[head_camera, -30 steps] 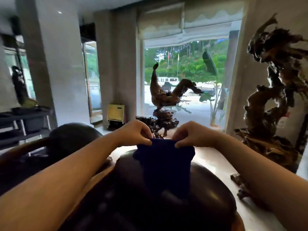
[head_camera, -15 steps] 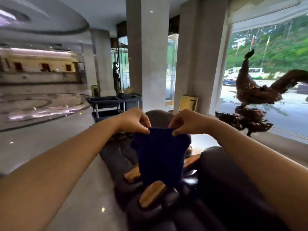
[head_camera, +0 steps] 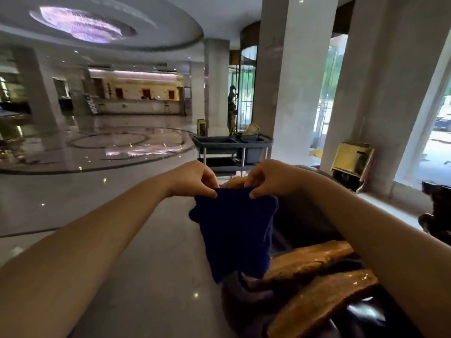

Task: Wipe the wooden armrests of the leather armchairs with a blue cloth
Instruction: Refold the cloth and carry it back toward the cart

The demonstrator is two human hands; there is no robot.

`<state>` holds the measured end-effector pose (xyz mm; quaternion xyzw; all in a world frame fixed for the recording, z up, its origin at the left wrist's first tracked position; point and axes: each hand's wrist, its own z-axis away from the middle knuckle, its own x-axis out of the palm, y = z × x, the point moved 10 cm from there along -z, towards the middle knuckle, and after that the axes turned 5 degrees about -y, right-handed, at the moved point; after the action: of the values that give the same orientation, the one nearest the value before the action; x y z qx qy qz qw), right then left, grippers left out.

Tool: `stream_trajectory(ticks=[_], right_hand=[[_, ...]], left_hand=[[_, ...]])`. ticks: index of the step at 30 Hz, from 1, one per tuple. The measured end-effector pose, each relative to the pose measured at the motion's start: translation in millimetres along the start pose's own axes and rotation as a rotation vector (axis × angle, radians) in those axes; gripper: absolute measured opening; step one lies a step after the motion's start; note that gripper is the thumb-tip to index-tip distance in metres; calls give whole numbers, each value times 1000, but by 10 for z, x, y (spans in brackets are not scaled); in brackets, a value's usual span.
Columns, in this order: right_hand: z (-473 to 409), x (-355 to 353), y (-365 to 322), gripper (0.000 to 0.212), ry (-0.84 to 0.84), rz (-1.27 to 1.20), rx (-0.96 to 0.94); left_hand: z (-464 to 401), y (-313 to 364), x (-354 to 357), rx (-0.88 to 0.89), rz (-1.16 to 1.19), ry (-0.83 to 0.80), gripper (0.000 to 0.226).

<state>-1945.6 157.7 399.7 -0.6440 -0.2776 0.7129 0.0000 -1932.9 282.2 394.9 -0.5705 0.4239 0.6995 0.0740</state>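
A blue cloth (head_camera: 234, 232) hangs in the air, long axis vertical, its top edge pinched and its lower end pointing down at two wooden armrests (head_camera: 314, 284) of dark leather armchairs (head_camera: 305, 215). The left hand (head_camera: 192, 179) and right hand (head_camera: 271, 178) each hold a top corner in a closed fingertip grip. Compared with half a second ago, the view has swung left: the window sculpture is gone and more lobby floor (head_camera: 122, 147) shows. A grey cart (head_camera: 231, 145) stands beyond.

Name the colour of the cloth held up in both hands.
Dark blue cloth, plain; head view.
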Motion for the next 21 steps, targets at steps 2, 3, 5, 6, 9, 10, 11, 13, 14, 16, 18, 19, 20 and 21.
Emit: stream_trajectory(ticks=[2,3,5,6,9,10,11,13,14,16,18,19,20,21], right_hand=[[-160,-4,32,16,-18,-11,4],[-300,-12,71,17,-20,-26,-2],[-817,-142,228,16,-26,-33,-30],[-996,-166,267,16,-35,-27,-40],[-1727,-311,356,17,-48,-11,-85],[-1991,-340,395,17,-61,-14,-96],[-2245,-344,421,17,-75,-14,-108],[-2753,-332,487,16,-96,1,-128],[-2956,-334,529,16,-99,3,-128],[-3460,-370,634,16,-105,-9,-124],[-3888,-414,722,17,-91,-20,-124],[-4109,-436,774,18,-76,-31,-122],[-4358,-443,834,18,-67,-41,-116],[-4609,-447,890,17,-60,-51,-109]], left_hand=[[-116,-132,-80,-19,-4,-10,9],[-187,-195,-136,-14,-5,-6,11],[-513,-459,-381,-19,-23,23,13],[-611,-574,-460,-27,-32,38,13],[-997,-1046,-791,-48,-40,83,9],[-1128,-1231,-903,-63,-41,91,9],[-1254,-1423,-997,-74,-38,97,9],[-1507,-1803,-1179,-96,-22,114,10],[-1615,-1967,-1254,-106,-14,120,10],[-1903,-2343,-1446,-113,-5,127,9],[-2168,-2669,-1619,-112,-1,131,8],[-2308,-2837,-1708,-107,-1,126,8],[-2462,-3020,-1799,-99,-6,116,9],[-2611,-3202,-1901,-95,-10,109,9]])
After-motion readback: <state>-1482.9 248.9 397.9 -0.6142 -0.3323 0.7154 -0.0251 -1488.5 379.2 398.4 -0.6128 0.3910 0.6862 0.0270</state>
